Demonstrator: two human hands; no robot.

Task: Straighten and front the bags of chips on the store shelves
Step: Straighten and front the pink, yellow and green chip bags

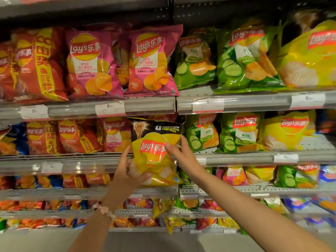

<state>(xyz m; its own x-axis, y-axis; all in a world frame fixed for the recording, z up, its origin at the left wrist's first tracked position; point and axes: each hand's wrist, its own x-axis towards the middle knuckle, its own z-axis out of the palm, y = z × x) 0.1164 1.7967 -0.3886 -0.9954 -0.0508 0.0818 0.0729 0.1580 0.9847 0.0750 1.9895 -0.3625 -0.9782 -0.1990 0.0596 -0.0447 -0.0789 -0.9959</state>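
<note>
A yellow bag of chips with a black top band (154, 151) hangs upright in front of the second shelf, near the gap between the pink and green bags. My left hand (130, 171) grips its lower left corner, thumb across the front. My right hand (180, 151) pinches its upper right side, thumb on the front by the logo. The bag's bottom edge overlaps the second shelf's rail (236, 158).
The top shelf carries red (41, 64), pink (152, 60), green (245, 59) and yellow (309, 57) bags. The second shelf holds blue, red, pink, green and yellow bags. Lower shelves hold several smaller mixed bags. Price labels (110, 108) line the rails.
</note>
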